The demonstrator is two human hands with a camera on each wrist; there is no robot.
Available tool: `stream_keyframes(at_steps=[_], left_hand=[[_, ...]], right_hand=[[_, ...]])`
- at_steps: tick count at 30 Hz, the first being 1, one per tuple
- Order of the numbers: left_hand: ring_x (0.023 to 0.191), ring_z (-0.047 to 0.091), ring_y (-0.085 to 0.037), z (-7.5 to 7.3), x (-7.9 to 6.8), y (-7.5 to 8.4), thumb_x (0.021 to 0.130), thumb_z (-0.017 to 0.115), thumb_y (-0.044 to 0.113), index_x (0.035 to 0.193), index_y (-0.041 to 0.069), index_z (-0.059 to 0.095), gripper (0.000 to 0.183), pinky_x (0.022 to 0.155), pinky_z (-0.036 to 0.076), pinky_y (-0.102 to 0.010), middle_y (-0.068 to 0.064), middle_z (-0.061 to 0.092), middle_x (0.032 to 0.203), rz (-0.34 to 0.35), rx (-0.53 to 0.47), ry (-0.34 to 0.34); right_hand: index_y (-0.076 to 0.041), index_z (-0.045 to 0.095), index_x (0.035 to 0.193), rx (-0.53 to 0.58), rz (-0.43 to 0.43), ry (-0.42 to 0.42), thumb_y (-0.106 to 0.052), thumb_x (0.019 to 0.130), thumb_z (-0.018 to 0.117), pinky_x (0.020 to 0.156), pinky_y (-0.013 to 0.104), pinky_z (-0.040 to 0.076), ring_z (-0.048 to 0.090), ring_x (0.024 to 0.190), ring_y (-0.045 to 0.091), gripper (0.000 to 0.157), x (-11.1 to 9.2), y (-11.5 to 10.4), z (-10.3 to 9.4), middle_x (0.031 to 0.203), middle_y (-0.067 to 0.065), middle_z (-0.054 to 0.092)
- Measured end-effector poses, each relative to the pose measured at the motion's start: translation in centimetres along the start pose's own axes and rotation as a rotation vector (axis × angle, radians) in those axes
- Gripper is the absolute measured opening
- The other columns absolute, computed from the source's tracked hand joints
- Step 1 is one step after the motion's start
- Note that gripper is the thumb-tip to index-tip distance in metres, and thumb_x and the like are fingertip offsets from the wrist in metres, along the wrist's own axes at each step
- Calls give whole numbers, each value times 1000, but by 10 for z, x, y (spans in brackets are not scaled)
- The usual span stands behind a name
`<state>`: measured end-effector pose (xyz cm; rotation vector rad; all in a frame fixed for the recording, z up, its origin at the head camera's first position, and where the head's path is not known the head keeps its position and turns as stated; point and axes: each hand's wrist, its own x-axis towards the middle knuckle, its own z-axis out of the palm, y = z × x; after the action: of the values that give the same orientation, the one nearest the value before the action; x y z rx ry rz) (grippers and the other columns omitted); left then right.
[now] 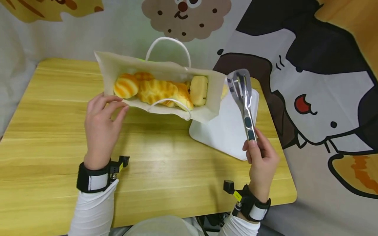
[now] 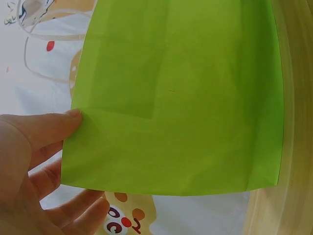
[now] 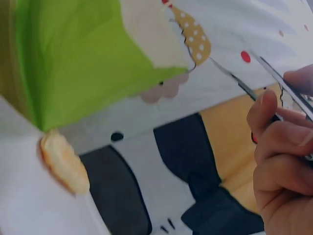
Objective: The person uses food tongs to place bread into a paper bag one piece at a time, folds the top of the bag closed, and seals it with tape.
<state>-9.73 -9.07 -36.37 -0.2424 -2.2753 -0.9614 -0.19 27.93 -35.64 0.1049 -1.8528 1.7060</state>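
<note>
A paper bag (image 1: 172, 68), pale inside and green outside (image 2: 186, 107), stands with its mouth facing up and several bread pieces (image 1: 157, 90) inside. My left hand (image 1: 101, 123) pinches the bag's near left rim; in the left wrist view its thumb (image 2: 56, 128) lies against the green side. Metal tongs (image 1: 243, 95) are in my right hand (image 1: 262, 160), gripped by the dark-marked handle and pointing up past the bag's right side. Nothing shows between the tips of the tongs. One piece of bread (image 3: 66, 164) lies on the white tray (image 1: 218, 137), mostly hidden by the bag in the head view.
Beneath everything is a wooden table (image 1: 156, 173) with rounded corners. The bag's white handles (image 1: 169, 38) stick up at the far side and droop over the near side. A cartoon-printed cloth (image 1: 295, 75) hangs behind the table and along its right edge.
</note>
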Motion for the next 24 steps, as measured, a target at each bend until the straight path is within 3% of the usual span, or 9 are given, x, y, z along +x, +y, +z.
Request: stream_keyframes(at_steps=[4, 9, 19, 24], left_hand=[[116, 47, -35, 0, -1, 1, 82, 73, 8, 87, -6, 72, 15, 101, 38, -50, -19, 66, 104, -4, 0, -1], [116, 47, -35, -1, -1, 1, 82, 73, 8, 87, -6, 72, 15, 102, 37, -49, -19, 66, 104, -3, 4, -6], [114, 49, -34, 1, 1, -2, 80, 75, 8, 87, -5, 74, 15, 102, 38, -48, -19, 67, 99, -4, -30, 16], [114, 50, -34, 1, 1, -3, 79, 75, 9, 85, -5, 74, 16, 100, 40, -49, -19, 67, 98, -3, -26, 19]], right_hand=[[8, 61, 119, -59, 41, 67, 6, 91, 53, 35, 17, 26, 35, 43, 11, 29, -1, 8, -8, 66, 4, 61], [1, 64, 119, -133, 159, 115, -8, 94, 58, 33, 16, 29, 35, 41, 13, 27, -5, 18, -13, 66, 6, 59], [6, 66, 106, -142, 332, 200, -20, 93, 61, 30, 15, 27, 35, 39, 13, 30, -8, 53, -22, 62, 7, 58], [0, 67, 107, -303, 485, 178, -29, 93, 60, 31, 15, 29, 39, 40, 9, 32, -7, 71, -22, 63, 2, 59]])
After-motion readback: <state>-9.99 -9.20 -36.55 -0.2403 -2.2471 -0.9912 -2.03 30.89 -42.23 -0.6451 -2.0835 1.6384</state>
